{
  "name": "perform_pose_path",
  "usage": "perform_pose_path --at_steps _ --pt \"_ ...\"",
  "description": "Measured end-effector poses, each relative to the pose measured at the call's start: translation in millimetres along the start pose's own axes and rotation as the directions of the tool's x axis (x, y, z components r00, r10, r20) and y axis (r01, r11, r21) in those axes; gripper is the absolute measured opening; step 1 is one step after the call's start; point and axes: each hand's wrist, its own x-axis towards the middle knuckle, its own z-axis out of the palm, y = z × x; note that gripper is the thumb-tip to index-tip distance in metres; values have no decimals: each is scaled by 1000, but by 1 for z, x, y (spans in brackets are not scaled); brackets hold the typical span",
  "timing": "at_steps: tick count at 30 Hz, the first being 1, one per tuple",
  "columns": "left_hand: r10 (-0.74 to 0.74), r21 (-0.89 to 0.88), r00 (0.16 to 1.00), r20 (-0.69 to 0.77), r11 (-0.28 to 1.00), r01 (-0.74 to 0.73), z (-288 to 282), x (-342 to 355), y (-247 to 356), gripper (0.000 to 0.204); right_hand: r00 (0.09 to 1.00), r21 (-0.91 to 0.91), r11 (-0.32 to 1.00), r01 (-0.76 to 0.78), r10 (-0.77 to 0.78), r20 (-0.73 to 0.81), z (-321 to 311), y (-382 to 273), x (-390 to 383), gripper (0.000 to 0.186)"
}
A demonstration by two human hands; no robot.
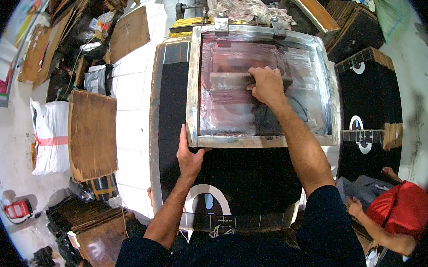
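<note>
A wooden-framed printing screen (194,82) lies over a board covered with black fabric (241,170). Its mesh (245,118) is smeared with dark red and whitish ink. My right hand (268,85) is closed around a squeegee (227,80), which rests crosswise on the mesh in the upper half of the screen. At the near left corner of the frame, my left hand (191,156) grips the wood, with a finger stretched along the side and the thumb by the near edge. Below the screen, the fabric shows a white ring print with a pale blue spot (209,201).
Two metal hinge clamps (221,23) hold the screen's far edge, and a stained rag (243,4) lies behind. More printed black fabric boards (373,95) stand at right. Near them sits another person in red (395,208). Brown boards (93,137) and a white sack (50,137) are at left.
</note>
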Motion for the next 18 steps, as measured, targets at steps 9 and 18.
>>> perform_pose_path --at_steps 9,18 --pt "-67 73 998 -9 995 67 1 1 3 107 993 -17 997 -73 74 90 5 34 135 60" --pt "-165 58 986 20 985 164 0 4 2 106 979 114 992 -45 67 -194 21 -25 -31 38"
